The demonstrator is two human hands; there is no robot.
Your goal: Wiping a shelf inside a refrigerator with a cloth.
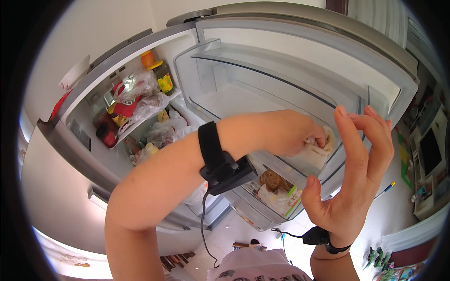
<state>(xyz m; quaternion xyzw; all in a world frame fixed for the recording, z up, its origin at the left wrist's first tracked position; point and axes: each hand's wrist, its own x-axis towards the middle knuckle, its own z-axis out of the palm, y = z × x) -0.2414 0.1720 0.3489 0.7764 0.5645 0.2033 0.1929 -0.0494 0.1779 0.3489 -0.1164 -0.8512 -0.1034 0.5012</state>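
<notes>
Across the inside of an open refrigerator door [302,45] reaches my left hand [295,135]. Its fingers are closed on a crumpled, off-white cloth [321,151], partly hidden by them. The cloth lies in the right end of a clear plastic door shelf [246,95]. My right hand [355,172] is raised in front of the door's right side, fingers spread and slightly curled, with nothing in it. Whether it touches the shelf edge cannot be told. Black straps with small devices and cables circle both wrists.
Jars [163,77], plastic bags [140,84] and packets crowd the refrigerator shelves at left. A lower door bin [260,210] holds a bagged brown item [272,181] and a green-and-white packet [293,200]. Cables hang near my body. At far right stands a cabinet [427,196].
</notes>
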